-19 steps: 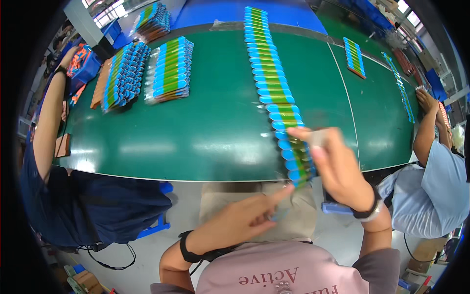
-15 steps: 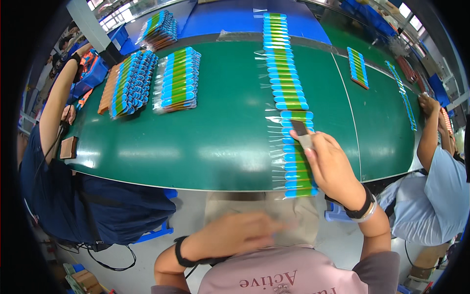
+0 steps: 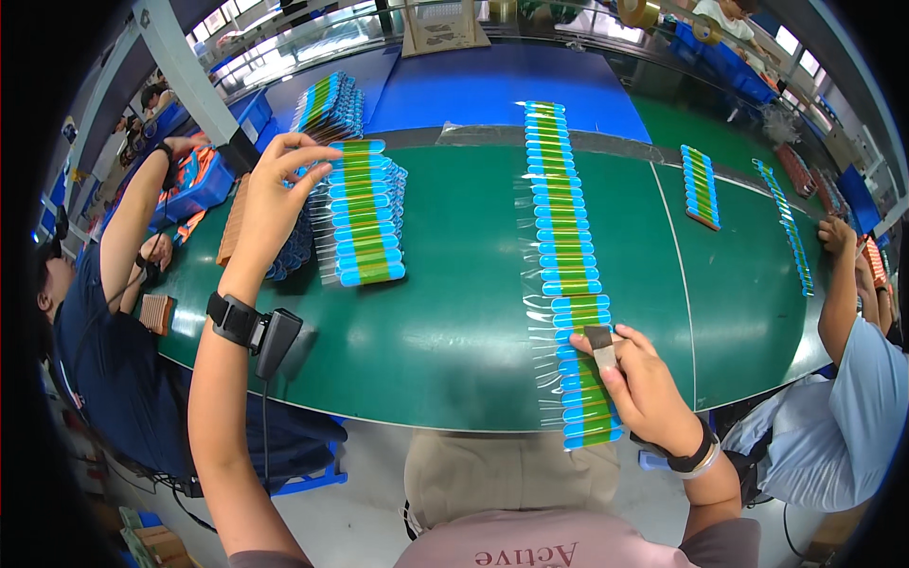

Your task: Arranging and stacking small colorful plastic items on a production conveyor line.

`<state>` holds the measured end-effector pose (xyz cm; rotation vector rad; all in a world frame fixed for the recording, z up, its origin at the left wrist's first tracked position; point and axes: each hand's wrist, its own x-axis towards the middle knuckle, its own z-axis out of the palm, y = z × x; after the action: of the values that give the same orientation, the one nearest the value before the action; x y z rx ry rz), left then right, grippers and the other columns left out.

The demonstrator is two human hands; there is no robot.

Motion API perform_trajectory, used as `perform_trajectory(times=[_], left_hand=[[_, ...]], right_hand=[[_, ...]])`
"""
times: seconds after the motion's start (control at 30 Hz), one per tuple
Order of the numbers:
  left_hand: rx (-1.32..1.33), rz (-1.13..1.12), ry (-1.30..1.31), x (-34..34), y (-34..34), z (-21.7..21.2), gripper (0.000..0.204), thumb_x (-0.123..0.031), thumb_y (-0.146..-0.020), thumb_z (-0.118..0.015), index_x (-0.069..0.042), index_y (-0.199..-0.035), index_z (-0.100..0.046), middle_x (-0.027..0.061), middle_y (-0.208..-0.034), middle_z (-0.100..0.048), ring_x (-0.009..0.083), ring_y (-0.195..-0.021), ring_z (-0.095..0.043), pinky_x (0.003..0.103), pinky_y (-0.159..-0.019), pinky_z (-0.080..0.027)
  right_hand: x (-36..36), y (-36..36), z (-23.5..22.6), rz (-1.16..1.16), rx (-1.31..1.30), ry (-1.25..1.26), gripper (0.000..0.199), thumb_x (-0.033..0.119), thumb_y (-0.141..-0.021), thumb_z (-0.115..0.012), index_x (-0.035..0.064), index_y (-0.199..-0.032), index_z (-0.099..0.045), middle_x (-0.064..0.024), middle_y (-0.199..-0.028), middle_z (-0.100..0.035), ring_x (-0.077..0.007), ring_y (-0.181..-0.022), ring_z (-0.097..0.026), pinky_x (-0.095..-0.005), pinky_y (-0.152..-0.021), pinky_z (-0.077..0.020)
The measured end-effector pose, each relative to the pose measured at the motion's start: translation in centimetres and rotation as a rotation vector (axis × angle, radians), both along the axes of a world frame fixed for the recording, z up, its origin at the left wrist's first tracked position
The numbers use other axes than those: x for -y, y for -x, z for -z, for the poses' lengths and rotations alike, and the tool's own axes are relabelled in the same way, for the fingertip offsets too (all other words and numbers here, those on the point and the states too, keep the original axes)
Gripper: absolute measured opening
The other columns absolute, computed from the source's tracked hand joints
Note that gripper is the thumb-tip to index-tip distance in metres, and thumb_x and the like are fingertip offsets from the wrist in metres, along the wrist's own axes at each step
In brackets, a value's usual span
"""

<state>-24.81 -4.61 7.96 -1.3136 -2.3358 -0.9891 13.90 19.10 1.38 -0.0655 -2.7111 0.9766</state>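
My left hand (image 3: 289, 178) reaches over the stacks at left. Its thumb and forefinger pinch the far left edge of a strip of blue round-ended sticks (image 3: 365, 216) banded with green tape, on top of a stack. My right hand (image 3: 646, 383) grips a small flat tool (image 3: 601, 348), dark at one end and pale grey at the other; its exact kind is unclear. The tool lies over a long row of the same blue sticks (image 3: 565, 218), running from the table's near edge toward the back. Clear tape ends stick out along the row's left side.
More stick stacks (image 3: 331, 102) stand at back left, near a blue bin (image 3: 206, 189). A small stack (image 3: 701, 187) and a narrow strip (image 3: 786, 227) lie on the green table (image 3: 454, 312) at right. Co-workers sit on both sides, their arms over the table.
My left hand has swung up from my lap to the stack at left and taken a strip's edge. My right hand stays on the row with the tool. The view has tilted up.
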Motion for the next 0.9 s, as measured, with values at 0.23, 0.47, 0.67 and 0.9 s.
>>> perform_trajectory(times=[0.23, 0.47, 0.67, 0.9], left_hand=[[-0.163, -0.082, 0.191, -1.5, 0.9, 1.4, 0.022, -0.006, -0.078, -0.076, -0.017, -0.097, -0.078, 0.0055, -0.105, -0.057, 0.0248, -0.104, -0.056, 0.035, -0.091, -0.046], [-0.318, -0.008, 0.360, -1.9, 2.5, 2.3, 0.023, -0.006, -0.077, -0.074, -0.019, -0.096, -0.079, 0.0032, -0.104, -0.058, 0.0259, -0.103, -0.054, 0.038, -0.092, -0.043], [-0.301, 0.007, 0.342, -2.0, 3.4, 2.4, 0.024, -0.003, -0.078, -0.069, -0.018, -0.094, -0.079, 0.0033, -0.093, -0.057, 0.0252, -0.099, -0.054, 0.038, -0.090, -0.041], [-0.493, 0.066, 0.574, -1.9, 1.3, -0.4, 0.033, 0.002, -0.083, -0.058, -0.013, -0.108, -0.074, 0.0081, -0.094, -0.055, 0.0269, -0.094, -0.055, 0.035, -0.084, -0.044]], right_hand=[[-0.1, 0.0, -0.3, -0.013, 0.021, -0.007, 0.017, 0.011, -0.100, -0.046, -0.0006, -0.110, -0.054, -0.0193, -0.116, -0.065, -0.0342, -0.120, -0.058, -0.0522, -0.109, -0.0346], [-0.1, -0.1, -0.2, -0.008, 0.037, 0.004, 0.023, 0.011, -0.100, -0.046, 0.0006, -0.117, -0.056, -0.0138, -0.120, -0.066, -0.0313, -0.127, -0.055, -0.0515, -0.110, -0.0339], [-0.1, 0.0, -0.5, -0.016, 0.037, -0.010, 0.027, 0.011, -0.099, -0.047, 0.0002, -0.122, -0.056, -0.0114, -0.128, -0.064, -0.0293, -0.128, -0.054, -0.0506, -0.111, -0.0335], [-0.6, 0.0, -0.4, -0.068, 0.050, -0.021, 0.030, 0.012, -0.099, -0.047, 0.0012, -0.125, -0.057, -0.0091, -0.129, -0.064, -0.0285, -0.127, -0.055, -0.0513, -0.111, -0.0326]])
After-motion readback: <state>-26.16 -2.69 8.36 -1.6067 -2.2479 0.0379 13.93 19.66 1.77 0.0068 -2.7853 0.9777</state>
